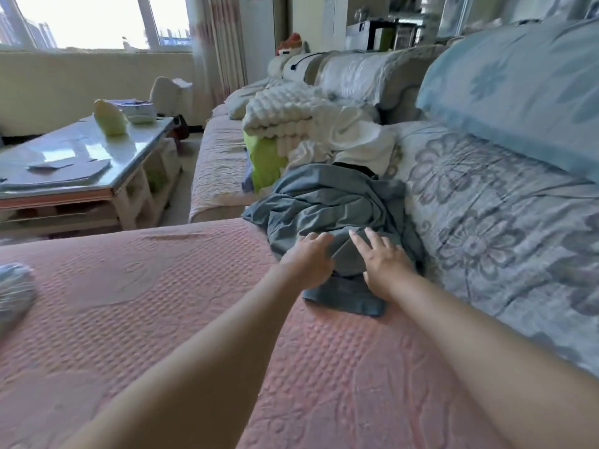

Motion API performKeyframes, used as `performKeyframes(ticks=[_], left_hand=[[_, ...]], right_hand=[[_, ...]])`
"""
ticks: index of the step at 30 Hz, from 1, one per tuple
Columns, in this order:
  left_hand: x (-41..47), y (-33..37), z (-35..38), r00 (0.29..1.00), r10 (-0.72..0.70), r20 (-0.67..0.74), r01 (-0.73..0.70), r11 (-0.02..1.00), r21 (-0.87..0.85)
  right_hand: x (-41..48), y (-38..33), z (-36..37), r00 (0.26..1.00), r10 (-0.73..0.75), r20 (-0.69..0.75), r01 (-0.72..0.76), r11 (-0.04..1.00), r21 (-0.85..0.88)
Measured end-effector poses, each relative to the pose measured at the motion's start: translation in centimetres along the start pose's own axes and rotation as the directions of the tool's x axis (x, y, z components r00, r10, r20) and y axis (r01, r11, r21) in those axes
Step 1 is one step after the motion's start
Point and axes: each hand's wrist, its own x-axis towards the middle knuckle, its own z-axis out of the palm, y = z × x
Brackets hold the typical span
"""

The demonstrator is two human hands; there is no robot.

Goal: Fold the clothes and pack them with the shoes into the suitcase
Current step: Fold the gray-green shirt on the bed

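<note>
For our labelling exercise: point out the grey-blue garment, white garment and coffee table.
grey-blue garment (324,202): head view, crumpled middle.
white garment (353,139): head view, bunched folds.
coffee table (97,144): head view, glossy top.

"What was everything lying on?"

"A sofa (162,303) under a pink quilted cover, with a grey-flowered sheet (486,196) spread over the part to the right."

"And on it?"

"A crumpled grey-blue garment (327,202) lay where the pink cover met the flowered sheet, its near end folded flat. Behind it were heaped white clothes (356,137), a bright green cloth (262,157) just beside them, and a white bubbly blanket (282,111) over that. Something blurred, blue and white (13,293), sat at the left edge of the pink cover."

"Anything else nearby?"

"A low glass-topped counter (129,150) stood to the left, carrying flat papers (68,168) and a pale yellow-green bag (110,118)."
</note>
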Motion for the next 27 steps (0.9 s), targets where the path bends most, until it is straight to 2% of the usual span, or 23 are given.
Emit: performKeyframes(ticks=[3, 6, 8, 11, 13, 14, 17, 20, 22, 25, 27], left_hand=[[1.4, -0.9, 1.8, 0.999, -0.02, 0.03, 0.02, 1.0, -0.017], [1.8, -1.2, 2.8, 0.993, 0.08, -0.084, -0.083, 0.996, -0.044], [1.3, -0.9, 2.6, 0.978, 0.155, -0.143, -0.166, 0.983, -0.073], [0.3, -0.3, 1.7, 0.981, 0.179, -0.069, -0.185, 0.977, -0.108], [-0.7, 0.2, 0.8, 0.978, 0.183, -0.096, -0.194, 0.972, -0.129], [-1.4, 0.2, 0.2, 0.975, 0.187, -0.119, -0.201, 0.972, -0.118], [-4.6, 0.3, -2.2, 0.973, 0.206, -0.104, -0.21, 0.977, -0.028], [-8.9, -0.7, -4.4, 0.973, 0.215, -0.082, -0.213, 0.977, 0.027], [-12.1, -1.8, -5.4, 0.979, 0.197, -0.05, -0.194, 0.979, 0.057], [-16.6, -3.5, -7.3, 0.99, 0.132, -0.049, -0.131, 0.991, 0.027], [-19.7, -4.9, -8.9, 0.995, 0.087, -0.04, -0.085, 0.995, 0.044]], right_hand=[[2.0, 0.4, 1.4, 0.996, -0.009, -0.088, 0.003, 0.998, -0.067], [2.1, 0.1, 2.6, 0.975, -0.003, -0.222, 0.012, 0.999, 0.039], [1.7, -0.3, 3.3, 0.946, 0.036, -0.322, 0.045, 0.969, 0.242], [0.1, -1.1, 2.7, 0.867, 0.162, -0.471, 0.191, 0.765, 0.615], [-1.9, -1.6, 1.1, 0.876, 0.19, -0.442, 0.238, 0.627, 0.742], [-3.1, -2.0, 0.1, 0.89, 0.163, -0.426, 0.248, 0.612, 0.751], [-6.4, -2.8, -2.4, 0.913, 0.008, -0.407, 0.297, 0.67, 0.68], [-8.1, -3.6, -3.7, 0.965, -0.166, -0.204, 0.244, 0.855, 0.458], [-9.0, -4.9, -4.4, 0.976, -0.167, -0.139, 0.202, 0.931, 0.305], [-11.4, -8.0, -6.0, 0.987, -0.138, -0.088, 0.162, 0.897, 0.411], [-13.9, -10.9, -7.5, 0.979, -0.201, -0.038, 0.193, 0.843, 0.501]])
